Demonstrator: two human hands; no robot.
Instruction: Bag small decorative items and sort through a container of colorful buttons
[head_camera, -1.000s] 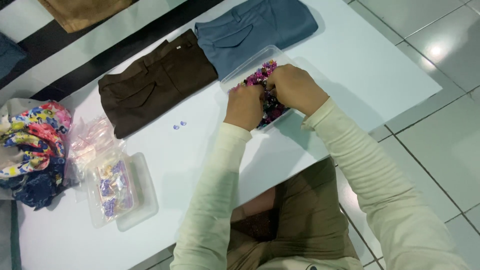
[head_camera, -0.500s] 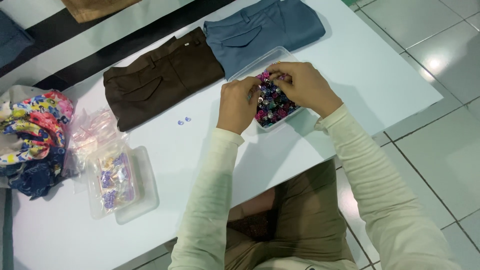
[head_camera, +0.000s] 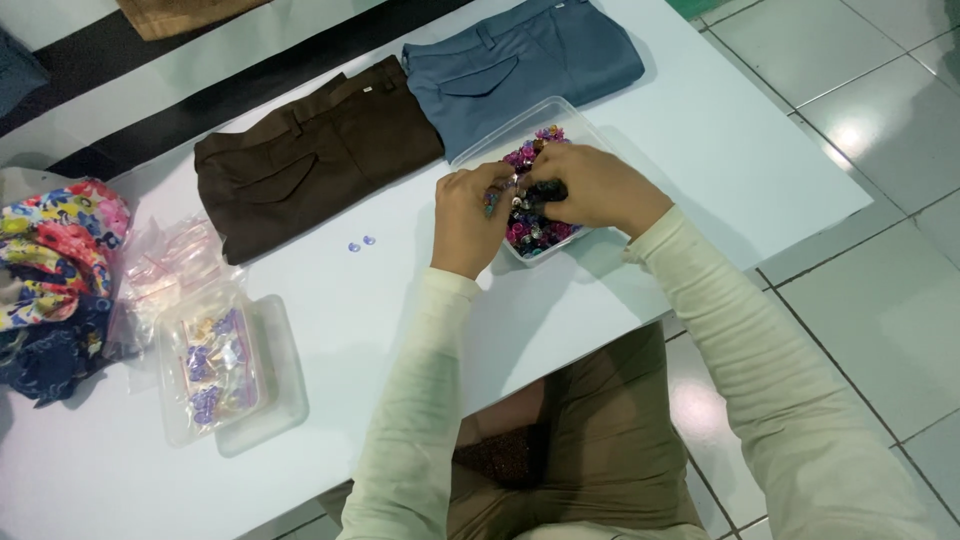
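Beads (head_camera: 528, 232), small and mixed in pink, purple and dark colours, fill the clear plastic tray (head_camera: 585, 130) that sits on the white table (head_camera: 700, 150) right in front of me, just below the folded blue-grey trousers (head_camera: 530, 60). My right hand (head_camera: 595, 188) lies curled over the tray, fingers pinched down among the beads, and my left hand (head_camera: 470, 222) rests at the tray's near-left edge, fingertips closed on a small piece; what exactly each pinch holds is too small for me to tell. I judge the tray light and shallow, so a push from either wrist could tip it and scatter beads across the table. Two tiny pale beads (head_camera: 360, 243) already lie loose, well apart to the left, near the folded brown trousers (head_camera: 310, 150). Farther left are a second clear container (head_camera: 285, 400) with purple bits, some plastic bags (head_camera: 165, 270), and a heap of bright floral cloth (head_camera: 55, 260).
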